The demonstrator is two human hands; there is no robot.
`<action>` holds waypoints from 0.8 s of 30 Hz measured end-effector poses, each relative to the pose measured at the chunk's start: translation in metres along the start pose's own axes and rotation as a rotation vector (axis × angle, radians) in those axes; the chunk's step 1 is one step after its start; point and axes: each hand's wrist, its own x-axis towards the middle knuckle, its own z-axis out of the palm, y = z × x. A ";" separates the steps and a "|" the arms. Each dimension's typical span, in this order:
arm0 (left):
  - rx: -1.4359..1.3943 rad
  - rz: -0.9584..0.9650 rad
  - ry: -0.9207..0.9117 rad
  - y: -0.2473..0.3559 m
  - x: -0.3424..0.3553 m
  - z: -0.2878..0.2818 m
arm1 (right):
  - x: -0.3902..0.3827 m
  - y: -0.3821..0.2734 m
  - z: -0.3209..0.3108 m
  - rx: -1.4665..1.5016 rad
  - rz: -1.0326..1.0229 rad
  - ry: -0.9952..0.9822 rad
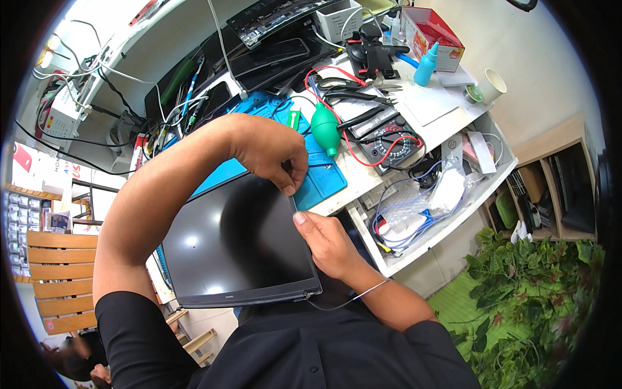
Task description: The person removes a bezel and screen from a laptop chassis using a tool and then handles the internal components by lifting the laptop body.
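Observation:
A dark laptop screen lies tilted in front of me, its near edge by my lap and its far edge on the blue work mat. My left hand arches over it from the far side, fingers bent down and pinched at the upper right corner. Whether they grip the edge itself or something small there is hidden. My right hand holds the right edge, thumb on the front border and fingers behind. A thin cable runs from the lower right hinge corner toward my right wrist.
Beyond the mat lie a green air blower, pliers and a multimeter with red and black leads. An open drawer with cables and bubble wrap juts out at right. A blue bottle and paper cup stand farther back.

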 end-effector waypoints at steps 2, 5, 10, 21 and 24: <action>-0.001 0.006 -0.014 0.002 0.002 0.002 | 0.005 0.004 0.003 -0.008 0.000 0.016; 0.026 0.031 -0.018 0.006 0.004 0.007 | 0.005 0.000 0.005 -0.021 0.031 0.035; 0.080 0.056 -0.054 0.009 0.009 0.007 | 0.002 -0.005 0.006 -0.051 0.038 0.049; -0.077 0.011 0.028 -0.014 -0.013 -0.008 | 0.007 -0.014 0.004 -0.096 0.050 0.024; -0.079 0.049 0.026 -0.017 -0.009 -0.003 | 0.011 -0.020 0.008 -0.135 0.071 0.050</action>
